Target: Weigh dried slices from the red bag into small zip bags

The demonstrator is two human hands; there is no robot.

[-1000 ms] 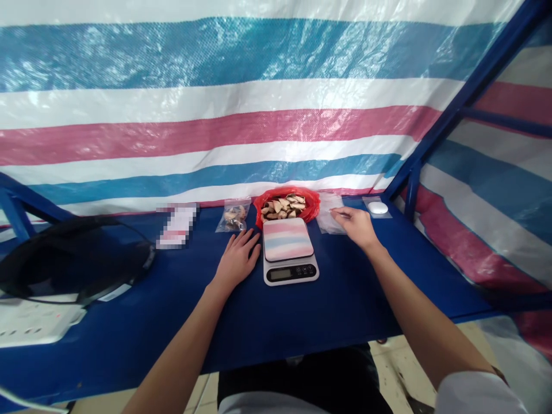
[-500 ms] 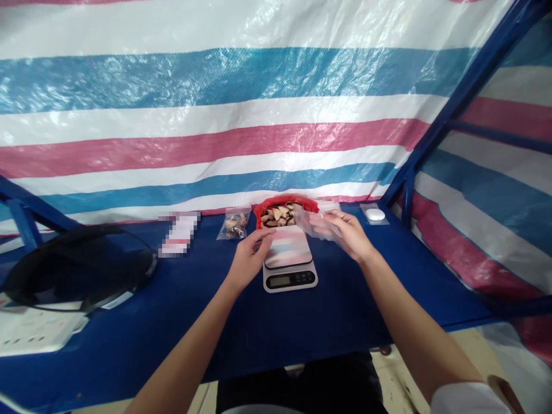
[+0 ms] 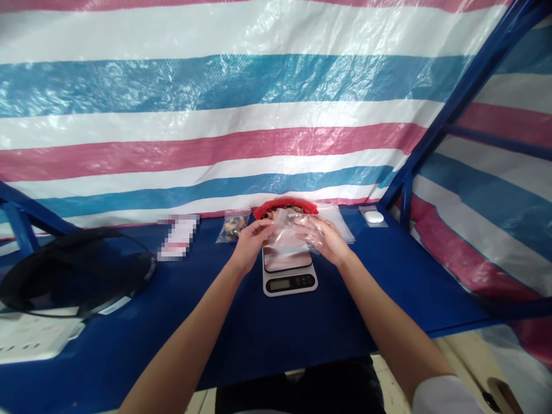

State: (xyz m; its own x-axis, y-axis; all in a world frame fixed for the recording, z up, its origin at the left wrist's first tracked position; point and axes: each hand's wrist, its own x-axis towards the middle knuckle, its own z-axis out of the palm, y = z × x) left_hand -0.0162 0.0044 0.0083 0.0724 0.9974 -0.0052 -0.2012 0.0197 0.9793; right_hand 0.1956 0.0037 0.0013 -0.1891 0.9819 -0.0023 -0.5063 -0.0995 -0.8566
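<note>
A clear plastic bag (image 3: 285, 234) hangs between my two hands, over the kitchen scale (image 3: 291, 284). My left hand (image 3: 252, 241) is closed on the bag's left edge, thumb and fingers pinched. On the other side, my right hand (image 3: 324, 237) has its fingers against the bag and holds its right part. Behind the bag stands a red bag (image 3: 302, 203) of dried brown and cream pieces, now mostly hidden. A small clear bag (image 3: 233, 226) with similar pieces lies left of my left hand. The scale's display is too small to read.
Flat clear bags (image 3: 342, 223) lie behind my right hand, with a white rounded case (image 3: 374, 217) farther right. At left are a blurred-out paper (image 3: 179, 237), a black round mesh item (image 3: 77, 270) and a white power strip (image 3: 37, 336). A striped sheet (image 3: 215, 132) closes off the back.
My right hand has moved left with the clear bag, bringing it over the scale. My left hand has taken hold of its left edge. The flat bags behind are now uncovered.
</note>
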